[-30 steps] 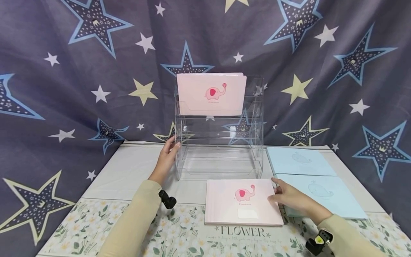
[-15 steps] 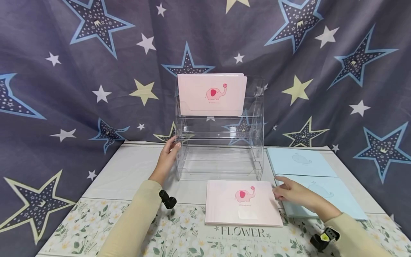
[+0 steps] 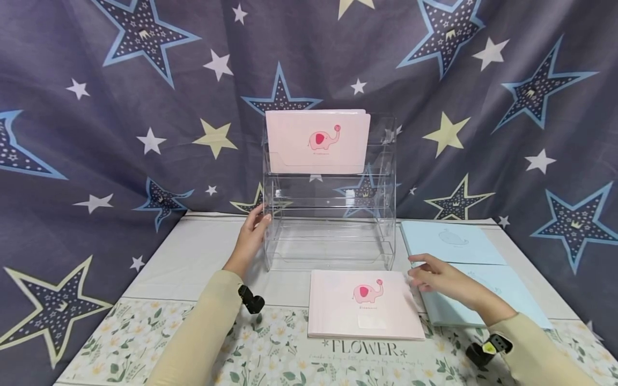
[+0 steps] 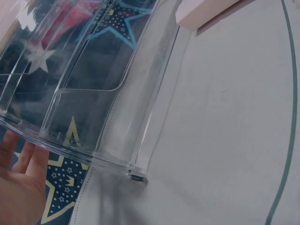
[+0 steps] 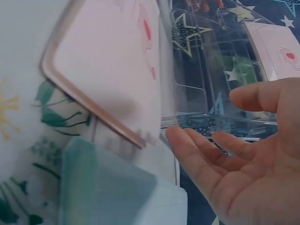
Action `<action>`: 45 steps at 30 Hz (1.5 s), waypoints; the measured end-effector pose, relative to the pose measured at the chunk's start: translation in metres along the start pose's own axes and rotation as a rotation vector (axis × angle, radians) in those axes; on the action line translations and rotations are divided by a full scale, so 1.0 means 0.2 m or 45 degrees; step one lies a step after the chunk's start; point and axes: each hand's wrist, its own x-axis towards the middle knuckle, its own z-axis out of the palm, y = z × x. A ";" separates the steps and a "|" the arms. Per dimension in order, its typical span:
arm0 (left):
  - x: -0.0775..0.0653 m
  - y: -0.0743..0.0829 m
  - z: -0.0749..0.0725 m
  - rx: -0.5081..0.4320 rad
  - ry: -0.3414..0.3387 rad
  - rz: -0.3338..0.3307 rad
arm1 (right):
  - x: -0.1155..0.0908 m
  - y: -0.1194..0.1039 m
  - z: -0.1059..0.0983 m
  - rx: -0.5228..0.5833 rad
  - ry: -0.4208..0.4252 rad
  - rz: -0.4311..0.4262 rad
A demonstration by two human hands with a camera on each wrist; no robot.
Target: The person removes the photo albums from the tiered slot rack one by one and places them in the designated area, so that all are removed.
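A clear tiered display rack (image 3: 333, 230) stands mid-table, with pink elephant-print notebooks (image 3: 294, 142) upright in its top tier. My left hand (image 3: 250, 236) touches the rack's left side with extended fingers; the left wrist view shows the fingertips (image 4: 35, 161) against the side panel's edge. A stack of pink notebooks (image 3: 338, 316) lies flat in front of the rack. Just off its right edge hovers my right hand (image 3: 446, 281), fingers loosely spread and nothing in them. It partly covers the nearer pile of light blue whale-print notebooks (image 3: 507, 305).
Behind the nearer blue pile lies another light blue notebook pile (image 3: 451, 241), right of the rack. A floral mat (image 3: 159, 343) covers the table's front. The dark star-patterned curtain (image 3: 328, 53) hangs close behind the rack.
My right hand has come off the pink stack's right edge and shifted slightly right, over the blue pile. The left hand stays against the rack.
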 end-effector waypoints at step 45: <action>-0.10 0.16 -0.01 -0.010 -0.039 -0.006 | 0.52 -0.62 -0.19 0.238 0.391 -0.503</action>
